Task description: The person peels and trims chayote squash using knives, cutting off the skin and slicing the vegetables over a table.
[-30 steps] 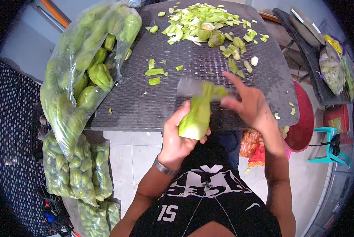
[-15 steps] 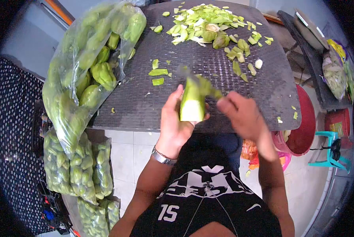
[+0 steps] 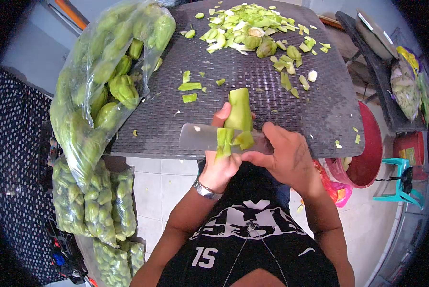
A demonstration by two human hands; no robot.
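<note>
My left hand, with a silver watch on its wrist, is closed around a partly peeled chayote, which stands up from my fingers. My right hand grips a knife; its wide blade points left, across the near side of the chayote and over my left hand. Green strips of peel lie on the blade. The knife's handle is mostly covered by my right fingers. Beyond my hands, several peel scraps are scattered over the dark woven table.
A clear bag of whole chayotes rests on the table's left side, with more filled bags below. Cut pieces and peel form a pile at the far edge. A red tub and a turquoise stool stand at right.
The knife has come down from the chayote's far end toward me and now lies crosswise with peel on it. My right hand moved closer to my left; the chayote's angle changed.
</note>
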